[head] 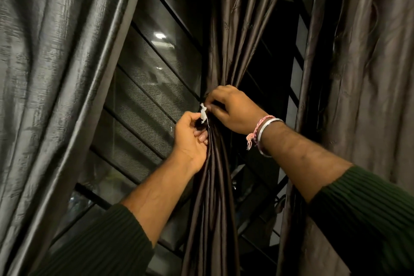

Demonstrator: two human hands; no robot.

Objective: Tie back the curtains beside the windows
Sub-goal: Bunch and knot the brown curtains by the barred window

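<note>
The left hand point(190, 135) pinches a white cord point(203, 115) at its one o'clock. Just beyond, at two o'clock, the right hand point(233, 110) pinches the cord's top, fingers curled around the gathered brown curtain point(226, 56).

Barred, mesh-screened window point(154, 78) behind, dark gathered curtain point(226, 36) hanging against it at centre, grey curtain point(56, 69) draped over its left side.

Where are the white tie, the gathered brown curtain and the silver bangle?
white tie point(203, 116), head view, on its frayed strip.
gathered brown curtain point(216, 175), head view, on folds below the hands.
silver bangle point(265, 132), head view, on the band.
</note>
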